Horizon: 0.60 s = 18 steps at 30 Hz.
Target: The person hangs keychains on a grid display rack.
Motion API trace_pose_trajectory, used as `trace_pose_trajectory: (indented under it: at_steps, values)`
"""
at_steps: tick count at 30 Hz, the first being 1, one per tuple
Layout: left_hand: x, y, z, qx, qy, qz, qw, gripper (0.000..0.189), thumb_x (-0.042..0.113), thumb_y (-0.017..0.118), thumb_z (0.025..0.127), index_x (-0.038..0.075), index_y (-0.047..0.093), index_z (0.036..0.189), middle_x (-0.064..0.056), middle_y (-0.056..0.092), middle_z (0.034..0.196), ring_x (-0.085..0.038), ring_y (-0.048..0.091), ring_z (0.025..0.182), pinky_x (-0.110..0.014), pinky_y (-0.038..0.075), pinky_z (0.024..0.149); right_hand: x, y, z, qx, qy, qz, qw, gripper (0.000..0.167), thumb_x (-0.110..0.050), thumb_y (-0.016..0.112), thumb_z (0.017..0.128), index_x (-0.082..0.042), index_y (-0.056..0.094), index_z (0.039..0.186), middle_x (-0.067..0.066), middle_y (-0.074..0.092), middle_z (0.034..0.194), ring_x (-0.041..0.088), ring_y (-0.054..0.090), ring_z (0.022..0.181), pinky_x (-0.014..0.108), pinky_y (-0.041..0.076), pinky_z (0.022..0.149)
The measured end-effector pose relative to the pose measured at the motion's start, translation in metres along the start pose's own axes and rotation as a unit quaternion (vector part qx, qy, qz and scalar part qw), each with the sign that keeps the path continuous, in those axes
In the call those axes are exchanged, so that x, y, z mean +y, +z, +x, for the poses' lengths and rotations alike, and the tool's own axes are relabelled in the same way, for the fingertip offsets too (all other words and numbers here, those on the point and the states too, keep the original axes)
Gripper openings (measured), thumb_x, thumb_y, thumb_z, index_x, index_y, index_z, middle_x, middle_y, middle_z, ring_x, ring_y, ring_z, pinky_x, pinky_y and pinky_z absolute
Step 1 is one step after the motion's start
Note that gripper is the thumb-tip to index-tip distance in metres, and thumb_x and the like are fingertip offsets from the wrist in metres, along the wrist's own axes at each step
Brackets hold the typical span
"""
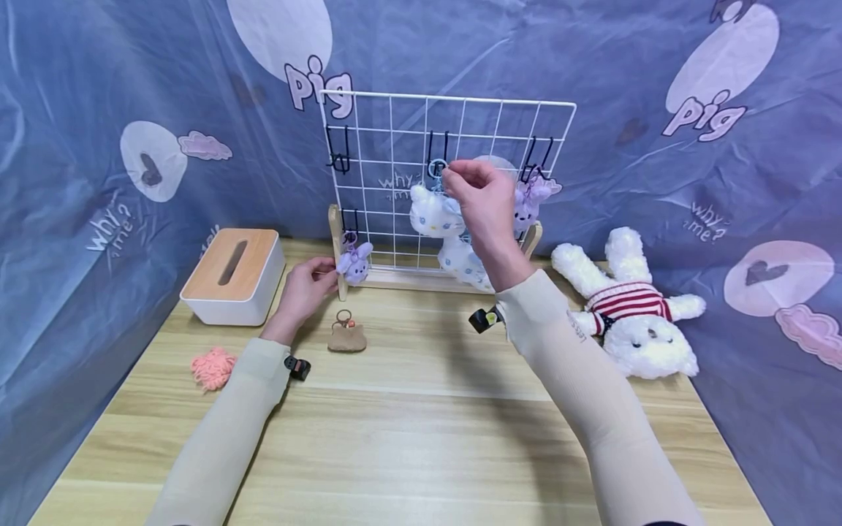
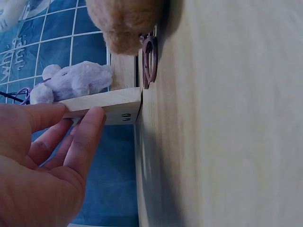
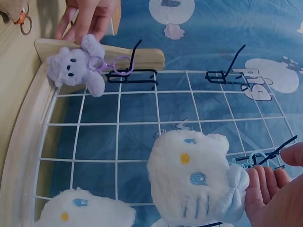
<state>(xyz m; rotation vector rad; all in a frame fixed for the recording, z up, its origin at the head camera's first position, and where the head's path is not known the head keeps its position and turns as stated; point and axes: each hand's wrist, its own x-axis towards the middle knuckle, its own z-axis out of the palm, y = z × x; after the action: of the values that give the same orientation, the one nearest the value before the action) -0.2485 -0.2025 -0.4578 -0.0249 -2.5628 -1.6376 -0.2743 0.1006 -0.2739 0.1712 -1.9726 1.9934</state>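
My right hand (image 1: 483, 193) is at the upper middle of a white wire grid (image 1: 408, 139). Its fingertips pinch the light-blue ring (image 1: 437, 169) of a white cat plush keychain (image 3: 189, 175), by a black hook (image 3: 279, 149). A second white cat plush (image 1: 460, 263) hangs lower, partly behind my forearm. My left hand (image 1: 305, 292) grips the left wooden post (image 2: 106, 100) of the grid's stand between thumb and fingers. Beside that post a lilac plush keychain (image 3: 71, 68) hangs from a lower hook. Another lilac plush (image 1: 526, 208) hangs at the grid's right, partly hidden by my right hand.
A brown plush keychain (image 1: 346, 337) lies on the table in front of the stand. Left of it are a tissue box (image 1: 263, 281) with a wooden lid and a pink yarn-like bundle (image 1: 213, 368). A white plush in a striped sweater (image 1: 628, 303) lies at the right.
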Motion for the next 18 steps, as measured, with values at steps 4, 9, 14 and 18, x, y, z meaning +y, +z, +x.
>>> trace_pose_trajectory:
  at_steps: [4, 9, 14, 18]
  values:
    - [0.001, 0.0, 0.001, -0.002, -0.001, 0.001, 1.0, 0.037, 0.007, 0.066, 0.11, -0.01, 0.066, 0.144, -0.034, 0.073, 0.133, -0.042, 0.075, 0.116, -0.009, 0.065, 0.082, -0.001, -0.001, -0.006, -0.009, 0.006, 0.013, 0.9999, 0.024, -0.007, 0.082, 0.099, 0.005, 0.081, 0.12, -0.004, 0.079, 0.093, 0.008, 0.075, 0.088, 0.022, 0.069, 0.088]
    - [0.001, 0.0, 0.002, -0.002, 0.0, 0.002, 1.0, 0.038, 0.007, 0.066, 0.111, -0.01, 0.066, 0.144, -0.034, 0.073, 0.134, -0.042, 0.075, 0.116, -0.009, 0.065, 0.082, -0.005, -0.003, -0.014, -0.007, 0.006, 0.019, 0.9998, 0.024, -0.007, 0.084, 0.098, 0.002, 0.082, 0.12, -0.001, 0.082, 0.095, 0.009, 0.076, 0.089, 0.021, 0.068, 0.089]
    - [0.0, 0.0, 0.002, -0.002, 0.0, 0.005, 1.0, 0.038, 0.007, 0.066, 0.11, -0.01, 0.066, 0.144, -0.034, 0.073, 0.134, -0.042, 0.075, 0.116, -0.009, 0.064, 0.081, -0.006, -0.002, -0.024, -0.041, 0.007, 0.026, 0.9988, 0.027, -0.003, 0.084, 0.098, 0.006, 0.08, 0.123, -0.004, 0.082, 0.096, 0.008, 0.076, 0.091, 0.019, 0.067, 0.089]
    - [-0.001, 0.0, 0.002, -0.002, 0.0, 0.002, 1.0, 0.038, 0.007, 0.066, 0.11, -0.011, 0.066, 0.144, -0.034, 0.073, 0.133, -0.042, 0.075, 0.116, -0.009, 0.065, 0.082, -0.002, 0.002, -0.033, -0.073, 0.01, 0.013, 0.9972, 0.029, -0.004, 0.083, 0.099, 0.008, 0.079, 0.125, -0.006, 0.08, 0.101, 0.008, 0.076, 0.092, 0.019, 0.067, 0.089]
